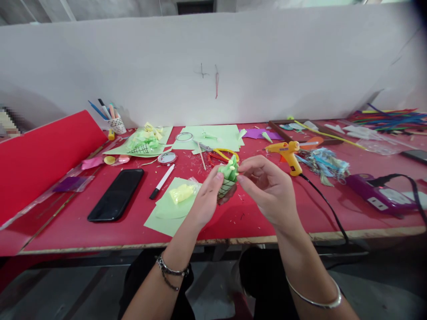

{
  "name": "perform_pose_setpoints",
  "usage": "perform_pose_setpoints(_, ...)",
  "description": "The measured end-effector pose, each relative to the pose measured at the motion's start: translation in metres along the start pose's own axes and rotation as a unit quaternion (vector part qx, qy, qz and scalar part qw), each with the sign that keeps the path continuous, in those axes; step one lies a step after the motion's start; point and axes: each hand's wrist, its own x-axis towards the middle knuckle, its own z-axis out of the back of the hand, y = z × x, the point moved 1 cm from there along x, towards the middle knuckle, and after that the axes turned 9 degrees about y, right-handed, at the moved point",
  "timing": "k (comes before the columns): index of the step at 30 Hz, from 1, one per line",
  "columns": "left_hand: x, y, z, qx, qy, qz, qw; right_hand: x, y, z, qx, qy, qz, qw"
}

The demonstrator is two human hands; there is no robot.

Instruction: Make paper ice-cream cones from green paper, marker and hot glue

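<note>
My left hand [207, 198] is closed round a small paper cone with a black grid pattern [225, 187], held above the red table [100, 231]. Light green paper pieces [229, 170] stick out of the cone's top. My right hand [267, 186] pinches at those green pieces from the right, fingers pressed together at the cone's upper edge. Both wrists wear bracelets.
A black phone [116, 194], a marker [162, 181], green paper sheets [170, 209] with a yellow-green bag [182, 193], a yellow glue gun [287, 152] with its black cord, scissors [220, 155], a pen cup [116, 124], a purple power strip [380, 195] and pipe cleaners [390, 118] lie about.
</note>
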Motion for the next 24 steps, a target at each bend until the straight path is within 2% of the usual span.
perform_pose_setpoints(13, -0.0011, 0.0003, -0.0005, -0.002, -0.022, 0.007, 1.000, 0.0014, 0.0006, 0.0016, -0.017, 0.008, 0.014, 1.000)
perform_pose_setpoints(17, -0.0015, -0.0013, -0.0017, -0.005, -0.011, 0.002, 1.000, 0.0007, 0.0002, 0.0010, 0.009, 0.001, -0.008, 1.000)
perform_pose_setpoints(24, -0.0024, -0.0002, 0.0005, 0.005, -0.027, 0.003, 1.000, 0.0008, -0.0017, 0.0006, 0.031, -0.001, -0.033, 0.999)
